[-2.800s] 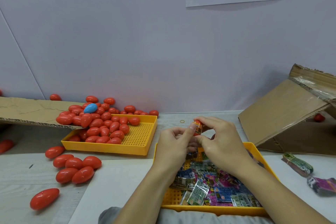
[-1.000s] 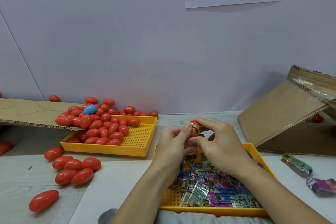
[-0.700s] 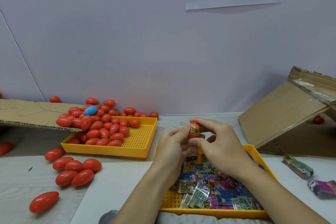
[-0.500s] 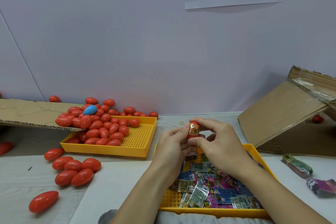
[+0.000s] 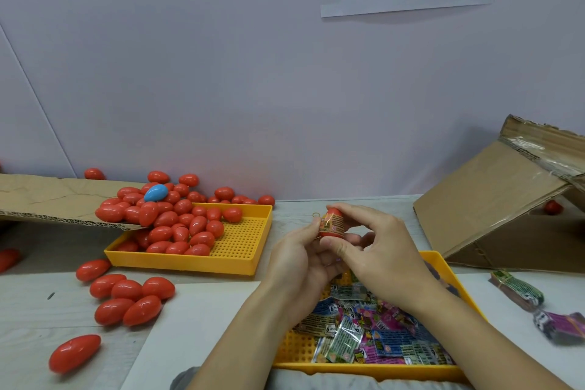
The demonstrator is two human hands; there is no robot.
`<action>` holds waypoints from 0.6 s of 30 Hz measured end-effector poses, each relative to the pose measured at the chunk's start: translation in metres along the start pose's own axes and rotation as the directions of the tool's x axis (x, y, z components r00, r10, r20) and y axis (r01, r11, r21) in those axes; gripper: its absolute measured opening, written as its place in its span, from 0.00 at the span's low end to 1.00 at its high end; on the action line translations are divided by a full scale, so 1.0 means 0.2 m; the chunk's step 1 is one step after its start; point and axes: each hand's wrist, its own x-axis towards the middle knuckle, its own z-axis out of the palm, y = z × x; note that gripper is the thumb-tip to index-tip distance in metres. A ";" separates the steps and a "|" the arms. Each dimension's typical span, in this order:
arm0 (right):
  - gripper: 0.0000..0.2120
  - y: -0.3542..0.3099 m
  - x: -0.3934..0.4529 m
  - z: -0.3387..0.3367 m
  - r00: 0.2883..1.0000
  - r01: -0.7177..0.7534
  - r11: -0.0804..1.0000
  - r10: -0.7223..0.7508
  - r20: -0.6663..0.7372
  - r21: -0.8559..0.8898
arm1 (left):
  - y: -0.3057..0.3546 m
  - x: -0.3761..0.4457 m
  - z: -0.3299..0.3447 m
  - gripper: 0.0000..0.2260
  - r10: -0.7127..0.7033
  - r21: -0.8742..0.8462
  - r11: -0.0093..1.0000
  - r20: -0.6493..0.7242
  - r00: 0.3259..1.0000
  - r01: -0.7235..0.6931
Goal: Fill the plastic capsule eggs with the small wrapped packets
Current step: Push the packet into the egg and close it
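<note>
Both hands meet above the far end of the near yellow tray (image 5: 443,266), working on 1 red capsule egg (image 5: 332,225) with a wrapped packet (image 5: 326,225) pressed against its side. The left hand (image 5: 297,259) has its grip clamped on the egg from the left, thumb tip against the wrapper; the right hand (image 5: 380,256) pinches the same egg, forefinger over its top and thumb under it. Below them the tray holds a heap of small wrapped packets (image 5: 373,332) in pink, blue and green. To the left, a second yellow tray (image 5: 240,263) carries a pile of red eggs (image 5: 177,225), with 1 blue egg (image 5: 156,193) on top by a cardboard flap (image 5: 57,199). More loose eggs (image 5: 126,297) lie on the desk (image 5: 28,304) near left. A cardboard box (image 5: 493,206) leans at far right, and 2 bundles of packets (image 5: 519,291) lie beside the near tray.
</note>
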 end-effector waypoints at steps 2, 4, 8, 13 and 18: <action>0.22 0.01 0.00 0.00 1.000 -0.002 1.000 0.002 0.013 -0.025 | 0.00 0.01 -0.01 0.15 0.044 0.076 0.996 -0.047 0.998 -0.041; 0.21 0.02 -0.01 0.00 1.000 -0.008 0.999 0.009 0.025 -0.032 | 0.00 0.01 -0.02 0.14 0.098 0.140 0.986 -0.084 0.992 -0.086; 0.19 0.02 0.00 0.01 0.999 -0.050 0.996 0.051 0.010 -0.074 | -0.01 0.02 -0.02 0.16 0.202 0.192 0.967 -0.165 0.965 -0.170; 0.18 -0.01 -0.01 0.04 1.000 0.015 0.978 -0.012 0.016 -0.209 | -0.03 0.02 -0.03 0.25 0.321 0.346 0.907 -0.196 0.927 -0.241; 0.11 -0.03 -0.01 0.04 0.997 -0.017 0.976 0.001 -0.074 -0.215 | -0.05 0.03 -0.03 0.22 0.329 0.363 0.894 -0.128 0.936 -0.264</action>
